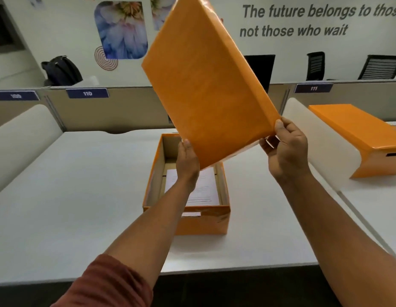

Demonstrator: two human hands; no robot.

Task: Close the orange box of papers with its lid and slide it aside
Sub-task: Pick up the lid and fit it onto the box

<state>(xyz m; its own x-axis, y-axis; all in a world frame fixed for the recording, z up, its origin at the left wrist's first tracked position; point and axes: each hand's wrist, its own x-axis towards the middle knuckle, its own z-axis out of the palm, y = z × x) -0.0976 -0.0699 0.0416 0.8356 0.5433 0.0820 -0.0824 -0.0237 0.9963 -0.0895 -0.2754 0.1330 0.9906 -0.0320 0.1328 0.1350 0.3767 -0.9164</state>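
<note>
Orange cardboard fills the head view: the flat rectangular orange lid (206,85) is held high and steeply tilted above the open orange cardboard box (186,220), which sits near the middle of the white desk (70,196) with a sheet of white printed paper (203,187) lying flat inside. The left hand (188,160) pinches the lid's lower corner, thumb on the top face; the right hand (285,149) grips the adjacent near corner, thumb over the edge and fingers beneath. Both holds sit along one short end, so the far end is unsupported — it could swing or twist as it comes down. If the lid descends tilted, I judge one rim may land inside the box wall instead of over it, jamming or buckling the cardboard. A second closed orange box (365,138) rests on the neighbouring desk to the right, behind a white divider — a careless slide that way could knock the divider.
</note>
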